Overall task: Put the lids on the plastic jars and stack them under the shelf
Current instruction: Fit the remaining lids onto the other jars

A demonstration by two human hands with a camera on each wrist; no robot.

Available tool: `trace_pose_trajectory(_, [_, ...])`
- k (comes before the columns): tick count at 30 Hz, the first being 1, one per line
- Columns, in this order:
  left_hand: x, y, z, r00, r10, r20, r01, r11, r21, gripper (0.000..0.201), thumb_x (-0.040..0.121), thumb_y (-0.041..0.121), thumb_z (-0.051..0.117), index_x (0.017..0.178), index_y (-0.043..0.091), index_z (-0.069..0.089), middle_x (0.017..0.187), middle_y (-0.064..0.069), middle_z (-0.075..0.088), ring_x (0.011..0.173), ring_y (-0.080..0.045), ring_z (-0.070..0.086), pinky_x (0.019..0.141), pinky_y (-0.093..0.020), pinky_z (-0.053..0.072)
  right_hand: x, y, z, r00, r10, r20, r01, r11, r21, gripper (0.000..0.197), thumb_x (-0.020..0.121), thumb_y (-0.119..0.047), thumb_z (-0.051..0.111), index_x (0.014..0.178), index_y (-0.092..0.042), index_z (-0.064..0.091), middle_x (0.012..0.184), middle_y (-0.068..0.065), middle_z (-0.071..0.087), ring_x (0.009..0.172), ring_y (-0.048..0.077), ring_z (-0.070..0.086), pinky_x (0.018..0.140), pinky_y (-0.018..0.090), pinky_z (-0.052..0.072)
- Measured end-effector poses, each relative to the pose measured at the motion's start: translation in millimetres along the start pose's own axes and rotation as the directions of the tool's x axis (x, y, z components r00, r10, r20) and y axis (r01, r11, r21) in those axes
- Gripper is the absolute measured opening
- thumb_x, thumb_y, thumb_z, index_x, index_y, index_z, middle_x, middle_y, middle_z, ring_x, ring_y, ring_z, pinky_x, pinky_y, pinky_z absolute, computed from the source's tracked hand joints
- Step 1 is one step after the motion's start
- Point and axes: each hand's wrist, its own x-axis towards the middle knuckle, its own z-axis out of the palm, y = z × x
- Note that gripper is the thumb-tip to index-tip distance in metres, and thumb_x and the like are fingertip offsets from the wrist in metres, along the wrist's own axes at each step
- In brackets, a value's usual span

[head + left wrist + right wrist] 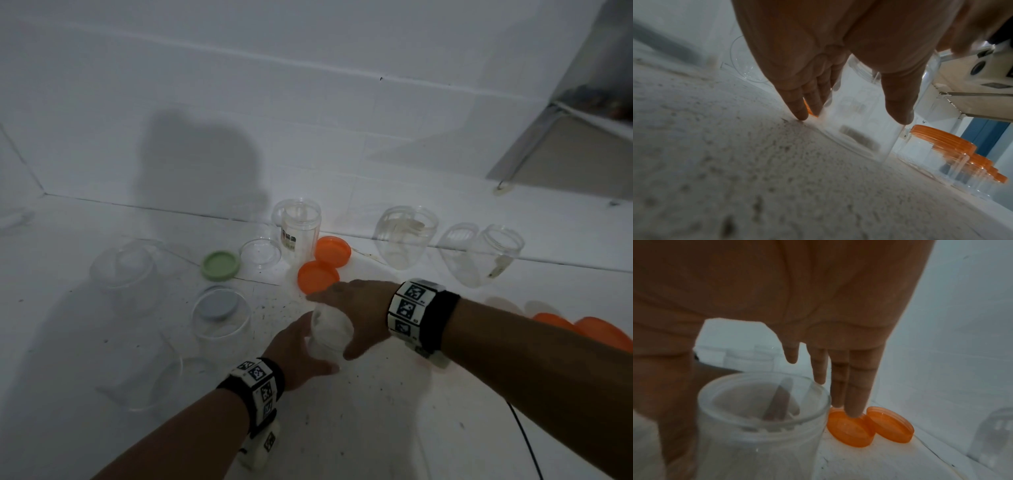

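Note:
A clear lidless plastic jar (329, 330) stands on the white floor between my hands. My left hand (301, 353) grips its side, thumb (900, 105) on one side and fingers (803, 104) on the other, fingertips down at the floor. My right hand (354, 306) reaches over the jar's open mouth (764, 402) with straight fingers. Its fingertips (855, 410) touch the rim of the nearer orange lid (318, 275) (849, 430). A second orange lid (333, 251) (890, 425) leans just behind it.
Several open clear jars stand around: a tall one (301, 233), two at the wall (404, 236) (479, 253), others left (123, 270). A green lid (220, 265) and a clear lid (260, 255) lie nearby. Orange-lidded jars (941, 142) sit right. A metal shelf (565, 113) hangs upper right.

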Motion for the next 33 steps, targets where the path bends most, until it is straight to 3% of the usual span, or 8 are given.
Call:
trace_pose_trajectory(2, [2, -1, 2, 1.000, -0.005, -0.001, 0.005, 1.000, 0.013, 0.106, 0.060, 0.055, 0.094, 0.150, 0.039, 0.040, 0.144, 0.015, 0.056, 0.128, -0.010, 0.054, 0.102, -0.031, 0.044, 7, -2, 8, 1.000, -0.011, -0.013, 0.010, 0.999, -0.053, 0.111, 0.071, -0.064, 0.083, 0.158, -0.035, 0.022, 0.148, 0.002, 0.048, 0.131, 0.026, 0.052, 0.106, 0.045, 0.049])
trace_pose_trajectory(5, [2, -1, 0, 1.000, -0.017, 0.026, 0.017, 1.000, 0.011, 0.105, 0.063, 0.054, 0.093, 0.151, 0.040, 0.039, 0.145, 0.016, 0.054, 0.130, -0.009, 0.051, 0.105, -0.032, 0.042, 10, -11, 12, 0.989, 0.134, -0.056, -0.138, 0.989, -0.057, 0.105, 0.067, -0.084, 0.071, 0.146, -0.022, 0.040, 0.121, 0.002, 0.060, 0.105, 0.023, 0.061, 0.086, 0.039, 0.057])
trace_pose_trajectory(8, [1, -1, -3, 0.998, -0.016, 0.061, 0.015, 1.000, 0.017, 0.098, 0.068, 0.050, 0.092, 0.151, 0.038, 0.043, 0.148, 0.013, 0.056, 0.131, -0.008, 0.051, 0.108, -0.033, 0.043, 7, -16, 16, 0.969, 0.237, -0.074, -0.239, 0.971, -0.013, 0.107, 0.066, -0.089, 0.065, 0.140, -0.015, 0.044, 0.105, -0.001, 0.057, 0.090, 0.021, 0.058, 0.071, 0.033, 0.053])
trace_pose_trajectory(14, [5, 2, -4, 0.995, 0.014, 0.098, -0.020, 0.997, 0.068, 0.098, 0.069, 0.054, 0.091, 0.152, 0.037, 0.041, 0.150, 0.013, 0.053, 0.129, -0.005, 0.050, 0.107, -0.030, 0.041, -3, -14, 24, 0.948, 0.304, -0.088, -0.298, 0.951, 0.082, 0.101, 0.065, -0.087, 0.064, 0.138, -0.020, 0.044, 0.113, 0.001, 0.061, 0.094, 0.020, 0.058, 0.077, 0.035, 0.054])
trace_pose_trajectory(18, [11, 5, -2, 0.992, 0.010, 0.122, -0.025, 0.992, 0.121, 0.109, 0.071, 0.057, 0.088, 0.159, 0.036, 0.028, 0.151, 0.014, 0.046, 0.127, -0.004, 0.047, 0.107, -0.028, 0.042, -23, 14, 11, 0.932, 0.340, -0.123, -0.315, 0.931, 0.183, 0.103, 0.064, -0.088, 0.062, 0.146, -0.030, 0.038, 0.128, 0.001, 0.058, 0.109, 0.024, 0.060, 0.085, 0.039, 0.053])
trace_pose_trajectory(21, [17, 7, 3, 0.995, 0.020, 0.096, -0.041, 0.974, 0.224, 0.081, 0.086, 0.055, 0.077, 0.155, 0.035, 0.039, 0.148, 0.011, 0.049, 0.125, -0.006, 0.049, 0.108, -0.028, 0.043, -35, 56, -5, 0.888, 0.422, -0.181, -0.374, 0.894, 0.247, 0.106, 0.065, -0.087, 0.061, 0.152, -0.035, 0.032, 0.137, 0.004, 0.053, 0.122, 0.028, 0.058, 0.094, 0.042, 0.052])
trace_pose_trajectory(25, [26, 17, 12, 0.993, 0.024, 0.112, -0.058, 0.949, 0.311, 0.061, 0.094, 0.053, 0.067, 0.148, 0.031, 0.049, 0.148, 0.006, 0.051, 0.130, -0.012, 0.052, 0.112, -0.033, 0.044, -30, 119, -11, 0.796, 0.582, -0.165, -0.531, 0.803, 0.273, 0.108, 0.071, -0.085, 0.059, 0.157, -0.030, 0.024, 0.148, 0.011, 0.045, 0.132, 0.034, 0.051, 0.101, 0.044, 0.048])
trace_pose_trajectory(33, [46, 39, 39, 0.998, -0.027, 0.065, -0.001, 0.915, 0.403, 0.069, 0.093, 0.055, 0.065, 0.153, 0.032, 0.039, 0.157, 0.003, 0.038, 0.144, -0.020, 0.038, 0.118, -0.041, 0.038, 5, 190, 19, 0.723, 0.689, -0.047, -0.654, 0.704, 0.277, 0.115, 0.073, -0.084, 0.060, 0.161, -0.020, 0.023, 0.156, 0.016, 0.040, 0.139, 0.038, 0.045, 0.110, 0.048, 0.045])
